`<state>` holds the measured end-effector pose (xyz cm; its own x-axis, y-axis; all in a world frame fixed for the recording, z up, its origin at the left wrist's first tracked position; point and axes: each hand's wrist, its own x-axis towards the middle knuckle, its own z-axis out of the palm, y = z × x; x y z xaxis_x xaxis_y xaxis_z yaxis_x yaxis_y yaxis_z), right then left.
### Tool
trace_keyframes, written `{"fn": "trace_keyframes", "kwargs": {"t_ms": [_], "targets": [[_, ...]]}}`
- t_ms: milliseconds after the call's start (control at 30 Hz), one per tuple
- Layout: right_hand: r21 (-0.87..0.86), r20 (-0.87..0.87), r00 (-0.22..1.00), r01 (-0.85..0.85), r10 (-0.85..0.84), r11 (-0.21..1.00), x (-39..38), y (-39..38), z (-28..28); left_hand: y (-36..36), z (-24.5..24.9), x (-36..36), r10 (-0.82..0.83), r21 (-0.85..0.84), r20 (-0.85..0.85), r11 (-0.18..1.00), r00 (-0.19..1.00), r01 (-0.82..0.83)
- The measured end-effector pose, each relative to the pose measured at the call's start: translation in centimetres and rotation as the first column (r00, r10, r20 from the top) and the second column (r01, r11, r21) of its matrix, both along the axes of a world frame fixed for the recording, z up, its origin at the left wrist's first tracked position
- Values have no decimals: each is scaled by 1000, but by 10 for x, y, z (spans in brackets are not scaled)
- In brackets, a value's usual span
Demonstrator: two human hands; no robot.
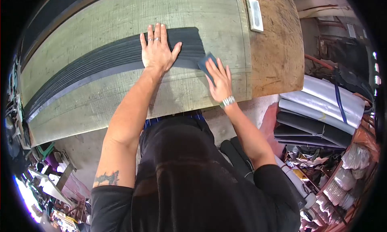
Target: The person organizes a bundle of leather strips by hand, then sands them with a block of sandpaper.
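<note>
My left hand (pixel 157 54) lies flat with fingers spread on a fan of long, thin black strips (pixel 109 52), overlapped in rows and curving across the table. A ring shows on the fingers. At the right end of the strips, my right hand (pixel 219 80) has its fingers laid over a small, flat, dark blue pad (pixel 204 63), slightly blurred. The pad's upper edge overlaps the strips' cut end in this view, and its underside is hidden. A metal watch band sits on my right wrist.
The worktable's greenish, scored surface (pixel 173 88) meets a bare brown wood section (pixel 276 54) on the right. On the wood rests a pale, oblong block (pixel 254 15). Silver and black sheet rolls (pixel 318 115) are piled beyond the table, above wrapped bundles (pixel 342 179).
</note>
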<state>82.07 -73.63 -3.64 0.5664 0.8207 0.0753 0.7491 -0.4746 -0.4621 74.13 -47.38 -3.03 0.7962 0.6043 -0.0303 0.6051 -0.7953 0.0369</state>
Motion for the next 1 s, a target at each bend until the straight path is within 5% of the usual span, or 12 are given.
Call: {"fn": "trace_keyframes", "kwargs": {"t_ms": [67, 233, 467, 633, 767, 867, 900, 1000], "targets": [[-124, 55, 998, 6, 1, 992, -1, -37, -1, 10, 5, 7, 13, 17, 24, 1000, 1000, -13], [52, 86, 994, 65, -69, 997, 2, 17, 14, 2, -4, 1, -6, 20, 59, 1000, 998, 5], [-57, 89, 984, 163, -157, 985, -9, -30, 0, 1, -3, -2, -9, 15, 5, 1000, 1000, 9], [48, 153, 982, 104, -110, 993, -6, 45, -4, 2, -4, -3, -16, 4, 66, 1000, 998, 15], [-190, 271, 918, 344, -288, 919, 23, 13, -13, 5, -2, -3, -20, -49, 39, 999, 999, 22], [59, 295, 938, 173, -182, 983, 13, 61, 12, 4, -4, -5, -23, -38, 74, 999, 997, 26], [5, 307, 946, 105, -101, 995, 5, 71, 11, 5, -6, -5, -30, -28, 100, 999, 995, 33], [-137, 262, 931, 296, -253, 945, 20, 42, 0, 7, -3, -6, -42, -56, 81, 997, 996, 47]]}}
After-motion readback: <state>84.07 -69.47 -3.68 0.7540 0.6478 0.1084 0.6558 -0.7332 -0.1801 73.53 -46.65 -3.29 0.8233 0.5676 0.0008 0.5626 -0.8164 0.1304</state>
